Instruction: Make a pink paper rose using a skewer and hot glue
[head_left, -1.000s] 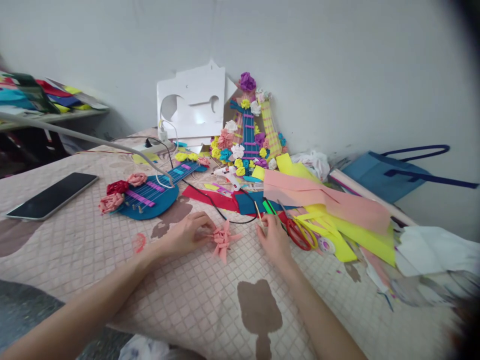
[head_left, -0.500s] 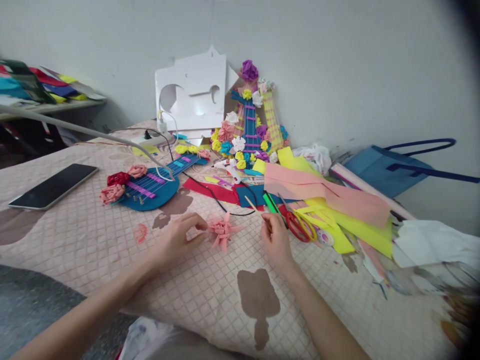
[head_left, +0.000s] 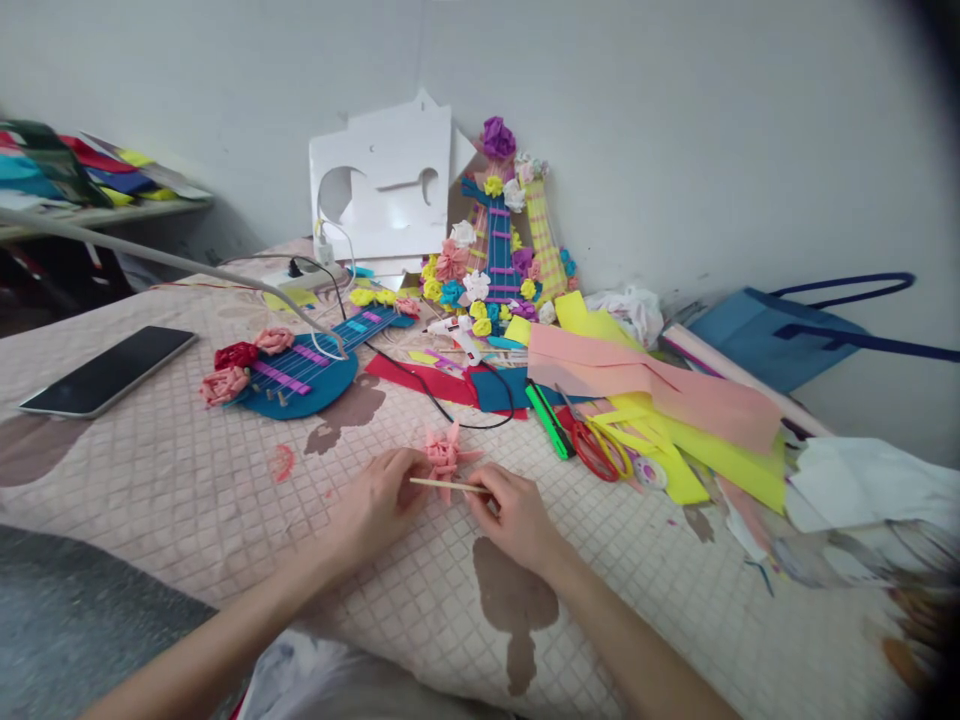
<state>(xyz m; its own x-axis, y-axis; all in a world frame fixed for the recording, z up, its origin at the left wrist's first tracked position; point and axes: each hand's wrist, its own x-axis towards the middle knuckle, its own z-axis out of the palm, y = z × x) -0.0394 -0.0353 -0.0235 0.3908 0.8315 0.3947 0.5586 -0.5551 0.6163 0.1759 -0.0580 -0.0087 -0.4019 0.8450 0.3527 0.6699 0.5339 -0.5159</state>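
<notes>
A pink paper flower (head_left: 442, 455), woven at its middle with strips sticking out, lies on the quilted cloth. My left hand (head_left: 386, 495) is at its left side, with curled fingers closed on the flower's left edge; the exact grip is partly hidden. My right hand (head_left: 517, 515) pinches a thin wooden stick (head_left: 444, 485) by its right end. The stick lies level across the near side of the flower, its free end close to my left fingertips.
Beyond lie a blue paper guitar (head_left: 315, 385), a glue gun (head_left: 454, 330), a green cutter (head_left: 550, 425), scissors (head_left: 596, 450) and coloured sheets (head_left: 645, 380). A phone (head_left: 109, 370) rests at left. Decorated guitars (head_left: 501, 250) lean on the wall. A black cable (head_left: 435, 400) curves across the cloth.
My right hand has come left and nearer, bringing the stick from beside the cutter to the flower. My left hand has shifted slightly right. The flower has barely moved.
</notes>
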